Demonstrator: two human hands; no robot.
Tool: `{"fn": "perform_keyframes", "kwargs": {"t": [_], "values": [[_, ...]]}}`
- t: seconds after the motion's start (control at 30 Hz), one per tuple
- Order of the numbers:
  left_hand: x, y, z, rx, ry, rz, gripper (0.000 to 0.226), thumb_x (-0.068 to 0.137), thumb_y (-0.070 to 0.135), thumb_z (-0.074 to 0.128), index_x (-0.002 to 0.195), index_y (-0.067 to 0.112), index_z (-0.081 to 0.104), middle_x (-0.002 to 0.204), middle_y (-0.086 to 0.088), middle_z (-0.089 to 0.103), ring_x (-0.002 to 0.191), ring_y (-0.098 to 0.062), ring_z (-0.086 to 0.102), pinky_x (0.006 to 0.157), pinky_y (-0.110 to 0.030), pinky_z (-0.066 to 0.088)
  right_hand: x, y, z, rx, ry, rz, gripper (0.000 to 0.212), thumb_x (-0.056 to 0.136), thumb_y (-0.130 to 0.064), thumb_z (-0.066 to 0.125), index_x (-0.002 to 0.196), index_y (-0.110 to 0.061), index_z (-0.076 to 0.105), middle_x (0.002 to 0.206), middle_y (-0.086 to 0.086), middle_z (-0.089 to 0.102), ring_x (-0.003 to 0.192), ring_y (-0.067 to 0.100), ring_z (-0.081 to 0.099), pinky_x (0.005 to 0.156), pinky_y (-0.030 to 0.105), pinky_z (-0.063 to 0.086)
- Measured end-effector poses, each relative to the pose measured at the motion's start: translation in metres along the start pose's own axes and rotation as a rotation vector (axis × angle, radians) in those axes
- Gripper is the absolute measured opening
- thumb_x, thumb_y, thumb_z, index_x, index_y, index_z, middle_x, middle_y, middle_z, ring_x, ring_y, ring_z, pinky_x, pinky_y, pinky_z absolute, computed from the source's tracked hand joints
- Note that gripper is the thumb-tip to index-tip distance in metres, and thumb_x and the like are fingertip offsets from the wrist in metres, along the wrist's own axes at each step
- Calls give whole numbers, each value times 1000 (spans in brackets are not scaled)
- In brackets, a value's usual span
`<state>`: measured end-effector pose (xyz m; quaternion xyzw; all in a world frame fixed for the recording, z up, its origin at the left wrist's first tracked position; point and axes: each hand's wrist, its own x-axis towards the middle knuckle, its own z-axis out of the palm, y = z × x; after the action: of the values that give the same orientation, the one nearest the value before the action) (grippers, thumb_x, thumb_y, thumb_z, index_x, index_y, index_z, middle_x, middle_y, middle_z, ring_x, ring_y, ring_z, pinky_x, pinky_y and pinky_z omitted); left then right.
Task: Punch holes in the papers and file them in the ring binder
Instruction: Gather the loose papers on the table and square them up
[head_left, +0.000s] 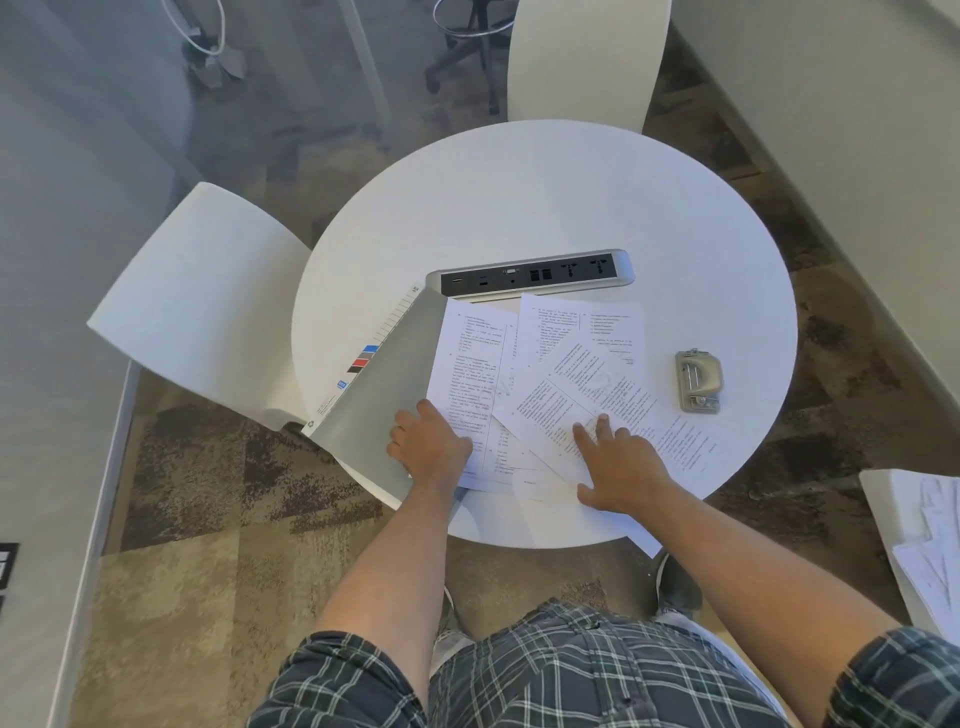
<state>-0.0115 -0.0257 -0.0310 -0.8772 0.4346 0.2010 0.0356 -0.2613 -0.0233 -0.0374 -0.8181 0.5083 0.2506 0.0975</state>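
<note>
A grey ring binder (382, 379) lies shut on the left side of the round white table (545, 208), its spine label facing left. Several printed papers (561, 374) are fanned out loosely to its right, overlapping each other. A grey hole punch (698, 381) sits at the right, apart from the sheets. My left hand (428, 441) rests on the near corner of the leftmost sheet, at the binder's edge, fingers curled on the paper. My right hand (618, 460) lies flat on the tilted front sheet, fingers spread.
A power and data socket strip (530, 275) is set into the table behind the papers. White chairs stand at the left (202, 306) and the far side (587, 57). Another stack of sheets (930, 545) lies on a surface at the right edge.
</note>
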Motion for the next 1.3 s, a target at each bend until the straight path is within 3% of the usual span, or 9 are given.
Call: {"fn": "perform_keyframes", "kwargs": {"t": [0.2, 0.33, 0.47, 0.67, 0.73, 0.83, 1.0, 1.17, 1.3], "values": [[-7, -7, 13, 31, 9, -14, 80, 79, 38, 79, 141, 15, 34, 134, -17, 45, 120, -35, 49, 98, -47, 41, -1, -2, 2, 14, 6, 14, 77, 99, -30, 48, 164, -13, 9, 167, 29, 18, 127, 40, 54, 92, 42, 54], [-11, -8, 13, -21, 11, -25, 78, 81, 36, 80, 140, 14, 34, 132, -16, 47, 118, -35, 52, 96, -47, 45, -1, -2, 1, 5, 16, 4, 86, 99, -15, 54, 165, -15, -2, 164, 30, 23, 118, 37, 60, 86, 41, 57], [-15, -11, 17, -146, -3, -27, 77, 83, 27, 79, 141, 12, 31, 125, -14, 49, 104, -32, 60, 85, -44, 54, -3, 4, -4, 59, 78, 14, 99, 96, -5, 57, 164, -21, -13, 162, 23, 30, 90, 25, 65, 67, 35, 56], [-20, -17, 17, -69, 3, 28, 75, 83, 35, 80, 138, 13, 34, 120, -12, 55, 100, -32, 63, 81, -42, 55, 0, 14, -8, 189, 234, -16, 104, 95, 0, 50, 158, -44, -20, 171, 20, 11, 46, 10, 45, 39, 25, 41], [-21, -18, 16, -20, 9, 38, 75, 81, 37, 80, 137, 16, 35, 121, -12, 54, 104, -31, 60, 86, -44, 52, 7, 14, -8, 180, 264, -60, 97, 94, 2, 54, 163, -43, 3, 170, 22, 13, 48, 12, 47, 40, 25, 40], [-24, -19, 17, 59, 18, 33, 79, 78, 39, 81, 138, 18, 35, 129, -13, 48, 113, -31, 53, 91, -42, 45, 19, 4, -15, 139, 232, -61, 69, 98, -7, 57, 159, -31, 35, 171, 19, 11, 74, 26, 67, 58, 37, 60], [-28, -24, 20, 51, 59, 41, 89, 71, 42, 86, 139, 18, 33, 137, -15, 37, 120, -32, 43, 94, -43, 44, 34, -20, -29, 119, 175, -16, 46, 104, -24, 44, 150, -19, 44, 162, 15, 32, 113, 34, 62, 89, 45, 56], [-31, -29, 15, 11, 60, 52, 85, 72, 44, 85, 136, 15, 37, 134, -12, 40, 120, -31, 46, 93, -43, 47, 44, -44, -38, 95, -5, 23, 75, 91, -73, 51, 149, -26, 44, 165, 20, 27, 125, 36, 58, 102, 47, 44], [-27, -33, 9, -66, 54, 27, 74, 78, 42, 81, 133, 13, 42, 129, -11, 47, 118, -31, 51, 93, -44, 48, 48, -62, -42, 23, -8, 6, 87, 83, -76, 58, 148, -21, 43, 164, 29, 25, 114, 39, 65, 97, 49, 50]]}}
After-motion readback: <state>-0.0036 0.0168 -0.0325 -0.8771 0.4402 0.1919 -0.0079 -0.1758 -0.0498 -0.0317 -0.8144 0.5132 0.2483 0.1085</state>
